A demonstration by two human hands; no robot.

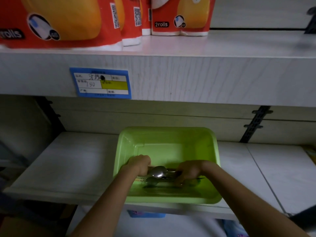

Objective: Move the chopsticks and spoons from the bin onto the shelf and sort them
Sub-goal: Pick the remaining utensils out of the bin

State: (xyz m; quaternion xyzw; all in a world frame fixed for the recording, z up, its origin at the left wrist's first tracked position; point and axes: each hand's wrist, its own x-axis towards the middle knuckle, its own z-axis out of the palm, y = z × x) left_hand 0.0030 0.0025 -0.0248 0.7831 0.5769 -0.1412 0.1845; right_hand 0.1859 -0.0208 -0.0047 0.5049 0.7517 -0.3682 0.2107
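Observation:
A green plastic bin (pixel 166 134) stands on the lower white shelf (pixel 68 165). Both my hands reach down into it. Metal spoons (pixel 158 173) lie in a bundle across the bin's near part, with dark chopsticks (pixel 199 178) sticking out to the right. My left hand (pixel 139 164) grips the bundle's left end with curled fingers. My right hand (pixel 189 171) grips the bundle's right part. How many utensils are in the bundle is hidden by my hands and the dim light.
The upper shelf (pixel 222 47) carries red and yellow paper-roll packs (pixel 181 16) at left and centre. A blue price label (pixel 101 82) is stuck on its front edge. A dark bracket rail (pixel 254 124) runs up the back wall at right. The lower shelf continues left and right of the bin.

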